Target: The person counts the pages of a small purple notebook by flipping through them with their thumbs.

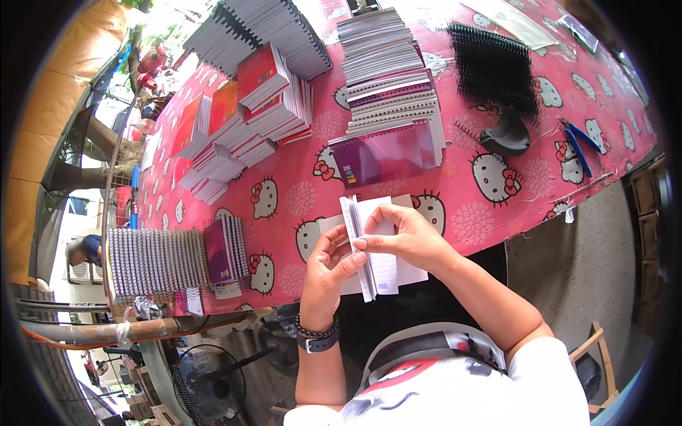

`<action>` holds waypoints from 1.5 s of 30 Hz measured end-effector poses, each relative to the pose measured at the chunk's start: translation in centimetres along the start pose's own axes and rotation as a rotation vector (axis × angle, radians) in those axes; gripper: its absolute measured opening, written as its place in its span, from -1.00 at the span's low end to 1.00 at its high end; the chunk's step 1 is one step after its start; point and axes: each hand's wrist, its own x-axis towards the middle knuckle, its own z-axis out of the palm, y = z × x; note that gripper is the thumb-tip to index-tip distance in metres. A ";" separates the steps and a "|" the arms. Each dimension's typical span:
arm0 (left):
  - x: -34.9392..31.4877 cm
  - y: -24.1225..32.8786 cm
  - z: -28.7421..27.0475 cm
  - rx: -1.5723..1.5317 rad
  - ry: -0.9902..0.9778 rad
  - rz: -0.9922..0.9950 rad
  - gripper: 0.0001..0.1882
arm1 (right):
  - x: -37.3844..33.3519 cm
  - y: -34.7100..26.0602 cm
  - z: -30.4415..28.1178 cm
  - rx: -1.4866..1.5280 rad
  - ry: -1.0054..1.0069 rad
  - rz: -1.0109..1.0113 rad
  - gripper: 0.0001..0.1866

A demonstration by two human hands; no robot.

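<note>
Near the table's front edge, my left hand [328,266] is closed around a narrow sheaf of white pages [367,282], held upright on its edge. My right hand [408,238] touches the same sheaf from the other side. Its thumb and forefinger are bent together at the pages, with a ruled sheet [387,273] showing below them. Plain white sheets [412,273] lie under and behind the hands. Just beyond stands a long row of punched page blocks [387,92], with a purple cover [387,155] at its near end.
Red-covered booklets [259,74] and spiral-bound stacks [284,35] stand far left. Bound notebooks [160,263] sit at the left edge beside purple ones [220,252]. To the right lie black binding coils [490,67], a black rounded object [506,136] and blue-handled pliers [581,145].
</note>
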 end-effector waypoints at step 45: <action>-0.2 0.3 0.7 0.080 0.054 0.192 -0.41 | -0.1 0.1 -0.1 -0.009 0.025 -0.001 -0.60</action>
